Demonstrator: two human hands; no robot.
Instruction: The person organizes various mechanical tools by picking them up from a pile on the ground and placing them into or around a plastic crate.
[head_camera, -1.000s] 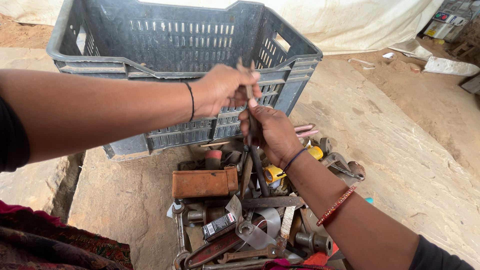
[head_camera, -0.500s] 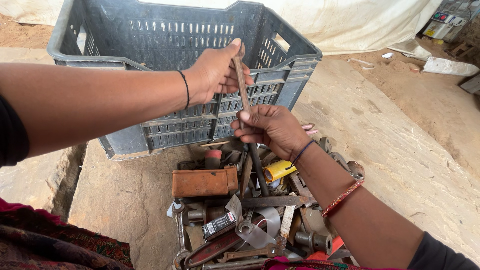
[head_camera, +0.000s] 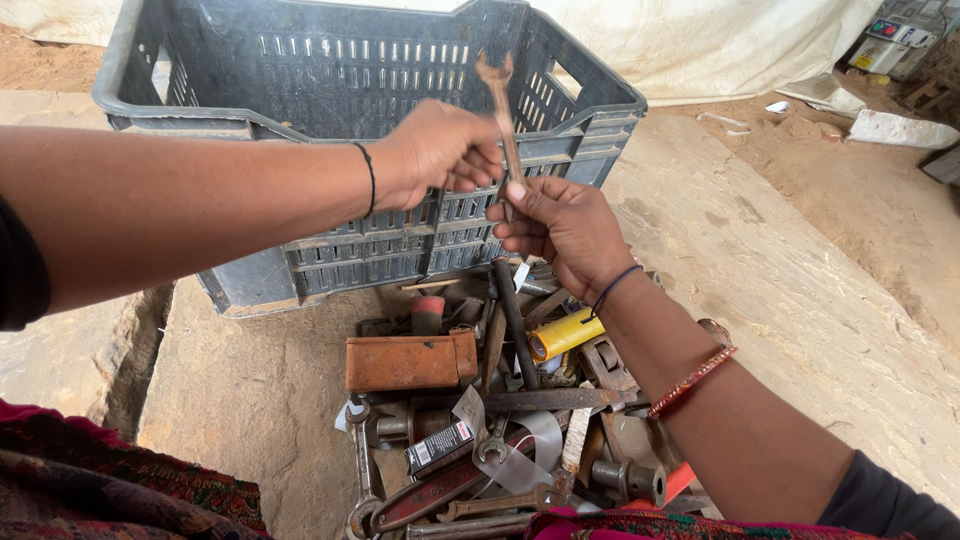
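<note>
Two hands hold one rusty open-end spanner (head_camera: 498, 95) upright before the grey plastic crate (head_camera: 330, 60): left hand (head_camera: 435, 150) grasps its shaft, right hand (head_camera: 560, 230) pinches the lower end. Better one hand releases fully before lifting it over the rim, clear of the tool pile (head_camera: 500, 420).

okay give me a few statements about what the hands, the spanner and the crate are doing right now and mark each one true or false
1. Both hands grip one rusty spanner. True: the left hand and right hand hold it upright.
2. The spanner lies inside the crate. False: it is held in front of the grey crate, above the tool pile.
3. The crate is red. False: it is dark grey plastic.
4. A rusty orange box lies among the tools. True.
5. The right wrist is bare. False: it wears a dark thread, with a red bangle farther up.
</note>
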